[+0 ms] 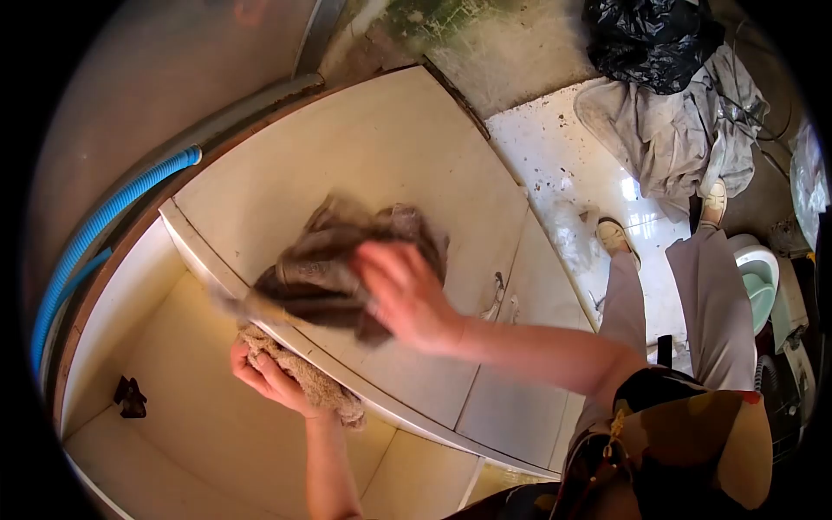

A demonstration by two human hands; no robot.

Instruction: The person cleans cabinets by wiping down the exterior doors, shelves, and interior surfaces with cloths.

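My left hand point(273, 381) is closed on a tan towel point(308, 381) just inside the cabinet's open compartment, below the pale front edge point(381, 403). My right hand point(403, 290) is over a dark brown cloth point(325, 269) against the cream cabinet door point(364, 147). Motion smears both this hand and the cloth, so its finger grip is unclear. Right of the cloth, two metal handles point(496, 295) sit near the gap between the doors.
A blue corrugated hose point(95, 225) runs along the left side. A small dark object point(130, 397) lies inside the compartment. At upper right are a black plastic bag point(654, 43) and grey fabric point(659, 130). A green basin point(761, 299) stands right of my legs.
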